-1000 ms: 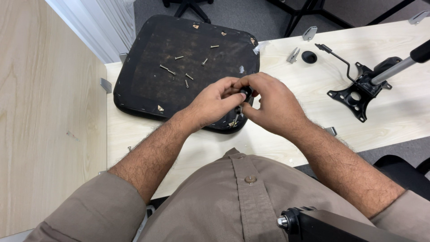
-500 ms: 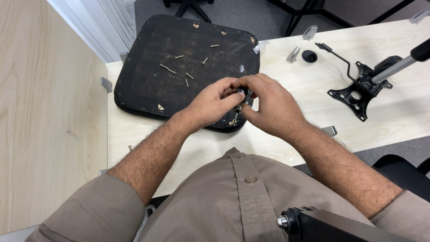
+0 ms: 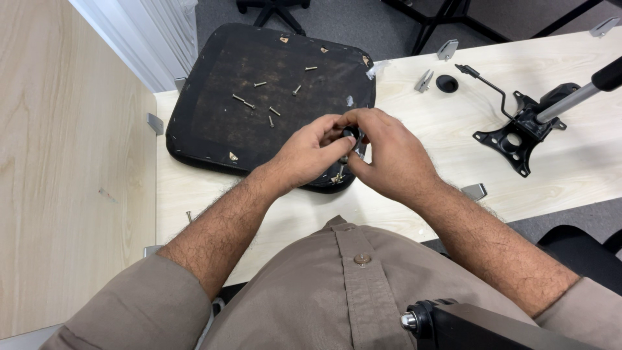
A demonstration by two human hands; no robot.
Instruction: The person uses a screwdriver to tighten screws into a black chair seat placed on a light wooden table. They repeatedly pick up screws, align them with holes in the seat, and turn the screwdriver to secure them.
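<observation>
Head view: both hands pinch a small black part over the seat pan.
Left hand (image 3: 311, 152) and right hand (image 3: 389, 155) close their fingertips on the part (image 3: 350, 134), just above the pan's (image 3: 214, 123) 5 o'clock edge. Judging by this, fitting is barely begun: screws (image 3: 259, 104) lie loose on the pan, and the chair mechanism (image 3: 525, 126) sits apart at 3 o'clock, unattached.

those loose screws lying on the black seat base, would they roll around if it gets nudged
Probably yes. The loose screws are slim round metal pins lying flat and scattered on the black seat base, so a tilt would likely roll them. The surface looks like rough fabric, which may slow them. They seem light, easy to flick away.
</observation>
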